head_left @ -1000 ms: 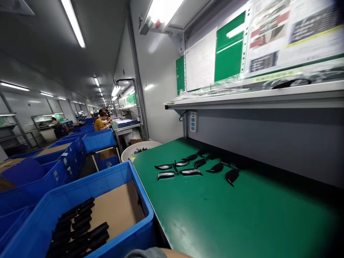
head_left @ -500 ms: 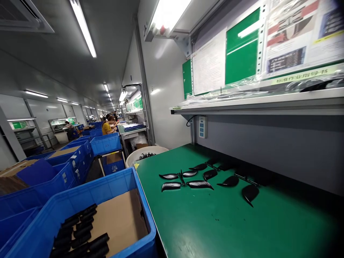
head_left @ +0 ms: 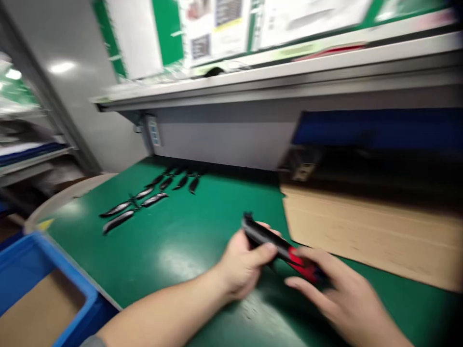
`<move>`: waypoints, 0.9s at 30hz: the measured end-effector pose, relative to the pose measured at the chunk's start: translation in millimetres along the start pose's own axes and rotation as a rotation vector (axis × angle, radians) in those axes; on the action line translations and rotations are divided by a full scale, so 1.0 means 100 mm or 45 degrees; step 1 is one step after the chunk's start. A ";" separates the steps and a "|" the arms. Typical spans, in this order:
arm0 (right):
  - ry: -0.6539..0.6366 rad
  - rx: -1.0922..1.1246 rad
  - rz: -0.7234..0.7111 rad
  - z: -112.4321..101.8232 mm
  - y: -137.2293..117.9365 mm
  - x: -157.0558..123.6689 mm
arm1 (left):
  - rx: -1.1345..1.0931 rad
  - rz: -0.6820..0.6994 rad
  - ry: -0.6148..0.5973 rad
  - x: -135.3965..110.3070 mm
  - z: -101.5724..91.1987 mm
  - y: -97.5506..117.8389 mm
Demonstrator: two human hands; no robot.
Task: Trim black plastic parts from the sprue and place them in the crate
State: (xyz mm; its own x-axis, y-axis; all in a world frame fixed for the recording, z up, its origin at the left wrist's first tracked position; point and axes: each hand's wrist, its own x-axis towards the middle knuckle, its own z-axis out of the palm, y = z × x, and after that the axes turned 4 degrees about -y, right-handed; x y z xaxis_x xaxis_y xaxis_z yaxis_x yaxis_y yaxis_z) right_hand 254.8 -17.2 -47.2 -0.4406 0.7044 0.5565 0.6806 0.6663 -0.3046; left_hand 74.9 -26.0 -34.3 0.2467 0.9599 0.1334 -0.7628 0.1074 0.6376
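Gripping a black tube (head_left: 265,238), the person's left hand (head_left: 243,267) is out over the green bench (head_left: 173,260), thumb pressed along the top and fingers wrapped round the far side. From where I stand the tube tilts: the end with a small dark fitting points up and to the left, while the other end runs down to the right into a red section (head_left: 295,256). There the right hand (head_left: 342,291) has its fingers curved over the red, thumb held out lower with a gap between; motion blurs it, and I cannot tell whether it is squeezing or merely touching.

Farther back on the left, black blades (head_left: 118,221) lie in 2 groups, the nearer made up of 4 shiny, streaked blades and the other partly lost in shadow. A cardboard flap (head_left: 361,236) spreads to the right of the hands, with a dark blue panel (head_left: 383,127) above and behind it. Just beside the bench's left edge sits a blue crate (head_left: 68,265) with a brown board inside. Overhead, a pale shelf (head_left: 275,77) spans the bench, printed sheets (head_left: 217,29) behind it.
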 end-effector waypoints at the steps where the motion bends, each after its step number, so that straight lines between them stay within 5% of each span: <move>1: -0.042 -0.011 0.001 -0.08 -0.01 -0.07 | 0.062 0.012 -0.064 0.00 -0.02 0.03; 7: -0.129 -0.003 0.061 -0.18 -0.09 0.00 | 0.415 0.059 -0.291 0.00 -0.13 0.05; 16: -0.060 -0.335 -0.001 -0.27 -0.10 0.01 | 0.598 0.039 -0.325 -0.05 -0.07 0.07; 27: -0.099 -0.358 -0.113 -0.25 -0.05 0.02 | 0.673 0.058 -0.448 -0.04 -0.08 0.11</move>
State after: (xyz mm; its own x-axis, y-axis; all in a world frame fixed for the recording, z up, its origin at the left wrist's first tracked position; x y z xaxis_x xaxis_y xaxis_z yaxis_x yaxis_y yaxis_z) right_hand 265.6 -25.2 -25.2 -0.5415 0.6704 0.5073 0.7682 0.6397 -0.0255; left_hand 61.2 -26.9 -33.9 0.4708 0.8085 0.3531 -0.4015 -0.1601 0.9018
